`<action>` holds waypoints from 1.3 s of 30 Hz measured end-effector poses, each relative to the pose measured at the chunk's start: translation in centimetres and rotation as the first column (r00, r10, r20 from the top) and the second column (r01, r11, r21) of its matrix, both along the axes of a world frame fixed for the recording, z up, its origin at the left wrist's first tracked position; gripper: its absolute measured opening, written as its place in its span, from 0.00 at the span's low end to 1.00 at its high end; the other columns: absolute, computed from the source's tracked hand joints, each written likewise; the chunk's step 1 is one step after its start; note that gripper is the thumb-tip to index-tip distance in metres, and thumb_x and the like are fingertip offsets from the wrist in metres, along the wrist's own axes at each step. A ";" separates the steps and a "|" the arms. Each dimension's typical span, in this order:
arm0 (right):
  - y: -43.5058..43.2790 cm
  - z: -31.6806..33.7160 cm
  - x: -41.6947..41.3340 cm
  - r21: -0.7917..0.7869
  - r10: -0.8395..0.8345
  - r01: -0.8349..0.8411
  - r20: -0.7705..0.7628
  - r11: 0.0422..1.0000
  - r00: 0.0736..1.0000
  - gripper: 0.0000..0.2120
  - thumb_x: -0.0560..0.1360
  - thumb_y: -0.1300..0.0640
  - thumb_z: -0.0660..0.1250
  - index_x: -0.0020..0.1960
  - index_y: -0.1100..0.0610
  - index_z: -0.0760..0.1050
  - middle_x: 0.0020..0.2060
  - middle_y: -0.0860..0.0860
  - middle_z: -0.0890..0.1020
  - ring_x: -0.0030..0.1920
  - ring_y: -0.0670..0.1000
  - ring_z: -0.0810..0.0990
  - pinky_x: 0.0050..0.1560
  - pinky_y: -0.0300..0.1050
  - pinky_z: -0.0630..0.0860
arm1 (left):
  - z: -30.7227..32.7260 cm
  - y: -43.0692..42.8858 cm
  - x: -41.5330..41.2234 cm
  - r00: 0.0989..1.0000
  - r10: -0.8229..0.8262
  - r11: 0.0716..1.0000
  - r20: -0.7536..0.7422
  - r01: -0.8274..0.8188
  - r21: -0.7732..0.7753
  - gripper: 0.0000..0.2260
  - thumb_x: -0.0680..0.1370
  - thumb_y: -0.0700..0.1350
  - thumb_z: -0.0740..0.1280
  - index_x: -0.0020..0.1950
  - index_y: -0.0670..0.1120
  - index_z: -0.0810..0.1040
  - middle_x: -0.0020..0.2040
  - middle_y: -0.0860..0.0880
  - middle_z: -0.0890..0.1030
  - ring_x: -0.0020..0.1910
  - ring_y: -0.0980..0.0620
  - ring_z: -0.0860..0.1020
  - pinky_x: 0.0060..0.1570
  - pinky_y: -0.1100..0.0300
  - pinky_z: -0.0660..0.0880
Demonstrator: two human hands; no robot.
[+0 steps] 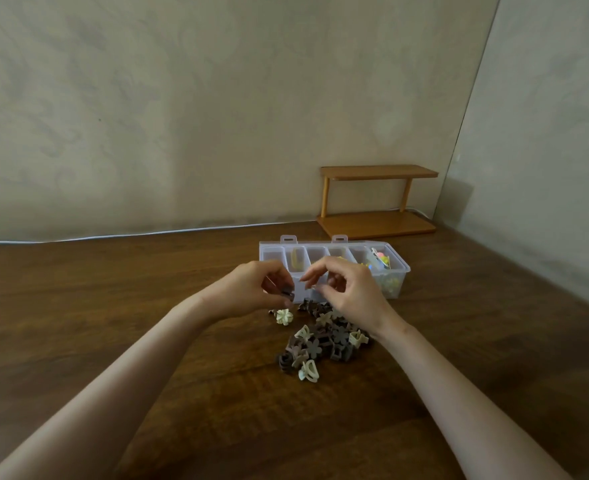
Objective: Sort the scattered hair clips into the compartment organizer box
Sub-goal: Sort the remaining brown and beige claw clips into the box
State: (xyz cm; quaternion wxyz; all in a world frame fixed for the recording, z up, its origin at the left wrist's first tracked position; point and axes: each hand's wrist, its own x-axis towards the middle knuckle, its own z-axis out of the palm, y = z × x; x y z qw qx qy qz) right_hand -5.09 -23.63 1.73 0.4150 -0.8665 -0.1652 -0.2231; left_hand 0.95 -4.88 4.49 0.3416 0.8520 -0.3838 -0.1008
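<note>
Though matte, flower-shaped clips (327,337) by translucent box (402,270).

Dark wood-grain table (113,306) under my view. Small two-tier wooden shelf (377,225) at far right, in corner. Thin white cable (147,233) along table's back edge. Pale mottled wall (216,98) ahead of me, side wall (545,133) on right.

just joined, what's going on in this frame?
A person is sorting hair clips at a wooden table. The left hand pinches a small dark clip just in front of the clear organizer box; the right hand hovers beside it, fingers curled, and I can't tell if it holds anything. A pile of brown and cream clips lies unsorted on the table. Some compartments already hold yellow and colourful pieces.
</note>
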 end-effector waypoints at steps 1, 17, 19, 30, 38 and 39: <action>0.2 0.0 -0.1 -0.003 0.021 -0.021 -0.013 1.000 1.000 0.12 0.72 0.70 0.67 0.48 0.54 0.79 0.41 0.47 0.81 0.39 0.41 0.77 0.39 0.36 0.74 | -0.1 -0.1 0.0 1.000 0.005 0.999 -0.018 -0.006 -0.038 0.10 0.73 0.43 0.70 0.52 0.49 0.75 0.48 0.54 0.79 0.47 0.59 0.78 0.46 0.66 0.76; -0.4 -0.4 0.4 0.028 -0.232 0.230 0.115 0.973 0.966 0.06 0.73 0.57 0.69 0.50 0.54 0.76 0.40 0.44 0.78 0.34 0.43 0.74 0.35 0.35 0.72 | -1.0 -0.7 -0.1 0.991 0.131 0.956 -0.007 -0.128 -0.264 0.07 0.77 0.41 0.64 0.54 0.45 0.75 0.46 0.50 0.83 0.42 0.58 0.82 0.41 0.65 0.78; -1.2 -0.3 0.6 0.046 -0.332 0.329 0.153 0.943 0.931 0.06 0.73 0.57 0.70 0.49 0.54 0.76 0.39 0.42 0.77 0.33 0.42 0.73 0.33 0.33 0.70 | -1.5 -0.7 0.1 0.989 0.136 0.970 0.051 -0.122 -0.209 0.06 0.77 0.41 0.64 0.53 0.46 0.75 0.47 0.51 0.82 0.43 0.60 0.81 0.40 0.68 0.77; -2.3 0.5 2.6 -0.052 -0.545 0.570 0.234 0.820 0.805 0.07 0.73 0.55 0.70 0.50 0.55 0.78 0.44 0.46 0.80 0.42 0.42 0.76 0.34 0.27 0.66 | -1.9 -0.9 0.3 0.980 0.131 0.987 0.151 -0.114 -0.115 0.04 0.77 0.44 0.65 0.51 0.50 0.76 0.47 0.53 0.80 0.44 0.60 0.78 0.40 0.69 0.74; -2.1 0.6 4.1 -0.215 -0.542 0.568 0.171 0.795 0.823 0.08 0.75 0.52 0.67 0.53 0.53 0.77 0.47 0.46 0.78 0.43 0.44 0.77 0.37 0.35 0.72 | -2.2 -0.9 0.6 0.979 0.114 0.991 0.171 -0.100 -0.088 0.04 0.77 0.43 0.65 0.51 0.49 0.76 0.48 0.53 0.80 0.45 0.60 0.78 0.42 0.68 0.75; -2.2 0.4 3.7 -0.204 -0.531 0.564 0.193 0.801 0.825 0.07 0.76 0.53 0.67 0.52 0.53 0.78 0.47 0.46 0.78 0.42 0.44 0.77 0.37 0.35 0.72 | -2.3 -0.9 0.7 0.978 0.111 0.992 0.176 -0.098 -0.082 0.04 0.77 0.43 0.65 0.51 0.49 0.76 0.49 0.53 0.80 0.45 0.60 0.78 0.43 0.68 0.75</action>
